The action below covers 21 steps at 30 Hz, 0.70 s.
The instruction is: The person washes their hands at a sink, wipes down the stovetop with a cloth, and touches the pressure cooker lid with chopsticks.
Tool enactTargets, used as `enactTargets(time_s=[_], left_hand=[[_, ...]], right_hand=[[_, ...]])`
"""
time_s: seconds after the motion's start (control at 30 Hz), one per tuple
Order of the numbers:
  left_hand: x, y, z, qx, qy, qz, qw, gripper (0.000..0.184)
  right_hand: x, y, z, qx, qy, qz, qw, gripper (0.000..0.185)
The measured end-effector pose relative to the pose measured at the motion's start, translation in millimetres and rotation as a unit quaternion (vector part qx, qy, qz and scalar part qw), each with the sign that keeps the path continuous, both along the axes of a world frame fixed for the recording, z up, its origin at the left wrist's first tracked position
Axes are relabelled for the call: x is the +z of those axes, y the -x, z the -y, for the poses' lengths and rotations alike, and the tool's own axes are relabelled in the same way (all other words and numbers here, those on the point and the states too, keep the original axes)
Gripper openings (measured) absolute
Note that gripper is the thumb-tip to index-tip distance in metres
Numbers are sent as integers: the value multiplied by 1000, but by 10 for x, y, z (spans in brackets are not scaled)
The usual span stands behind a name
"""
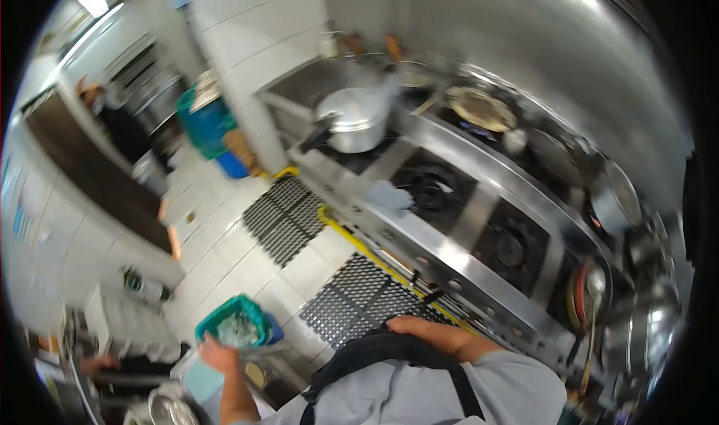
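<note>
My left hand (217, 355) reaches out at the lower left, just short of a bin with a green liner (237, 316). Its fingers look stretched out, though slightly blurred, and nothing shows in them. Pale, translucent waste (238, 331) lies inside the bin. A pale blue-green board or sheet (204, 382) is beneath and beside this hand. My right hand (404, 325) is low against the black apron (363, 354) at my waist; its fingers are mostly hidden, so I cannot tell whether they hold anything.
A steel stove (479, 200) runs along the right, bearing a pressure cooker (359, 122), a grey cloth (390, 196), a pan of food (481, 109) and several pots. Black mats (367, 298) cover part of the floor. A person (123, 125) stands far left; another person's arm (101, 363) shows lower left.
</note>
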State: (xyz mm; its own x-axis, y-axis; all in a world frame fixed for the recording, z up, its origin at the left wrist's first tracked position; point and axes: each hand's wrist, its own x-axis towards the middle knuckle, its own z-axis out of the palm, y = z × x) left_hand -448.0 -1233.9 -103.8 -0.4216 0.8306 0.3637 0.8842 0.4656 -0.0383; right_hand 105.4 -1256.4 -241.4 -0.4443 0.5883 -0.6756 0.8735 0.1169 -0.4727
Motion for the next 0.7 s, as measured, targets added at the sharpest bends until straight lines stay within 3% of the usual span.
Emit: enactTargets(time_s=[0.07,0.17,0.27,0.33,0.37,0.43,0.5,0.7], left_hand=[[90,-65,-58,109,60,49,991,87],[-26,-54,-218,134,118,21,984,88],[-180,86,-193,156,147,16,977,84],[-266,158,-195,158,126,38,979,80],[-163,135,-185,135,127,72,980,78],[37,39,-123,161,122,43,978,78],[-4,-57,-140,146,104,31,983,80],[-156,152,-170,140,184,51,972,95]], right_hand=[[-223,-150,-20,-38,5,-21,999,30],[-217,-347,-34,-54,22,-76,995,34],[-755,-564,119,-135,-32,-127,982,36],[207,-557,149,-200,66,-59,976,40],[217,-640,192,-217,110,-137,960,42],[-25,-672,273,-192,175,-207,943,45],[-559,-877,363,-156,17,-168,973,48],[-566,-977,446,-87,49,-136,986,49]])
